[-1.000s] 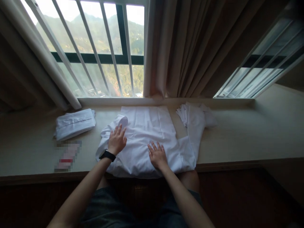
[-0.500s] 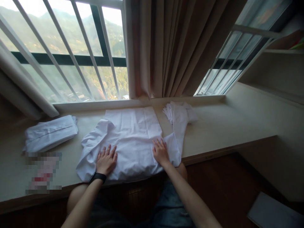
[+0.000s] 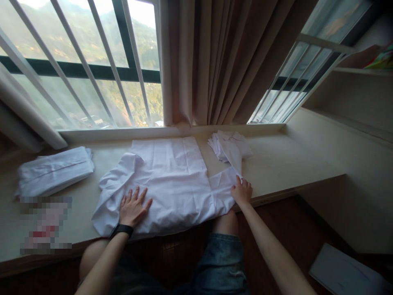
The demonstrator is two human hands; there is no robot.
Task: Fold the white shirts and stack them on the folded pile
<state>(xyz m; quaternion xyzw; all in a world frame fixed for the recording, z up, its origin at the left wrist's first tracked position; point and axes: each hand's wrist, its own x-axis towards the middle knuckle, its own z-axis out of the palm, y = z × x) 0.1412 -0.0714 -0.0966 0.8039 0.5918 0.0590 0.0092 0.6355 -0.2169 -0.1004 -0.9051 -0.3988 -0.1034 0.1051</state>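
Observation:
A white shirt [image 3: 172,180] lies spread flat on the pale window ledge [image 3: 288,164] in front of me. My left hand [image 3: 132,207], with a black band on the wrist, rests flat with fingers apart on the shirt's lower left part. My right hand [image 3: 242,191] is at the shirt's right edge, fingers closed on the sleeve [image 3: 231,157] where it meets the body. The sleeve runs up and back to a bunched cuff end by the window.
A folded white garment [image 3: 53,171] lies at the ledge's left end, with a blurred flat item [image 3: 44,225] in front of it. Brown curtains [image 3: 221,61] hang behind the shirt. A shelf [image 3: 362,73] is at right; a flat white object [image 3: 346,272] lies on the dark floor.
My right hand slid from the shirt's middle to its right edge and took hold of the sleeve. My left hand moved down the left side. The view turned right.

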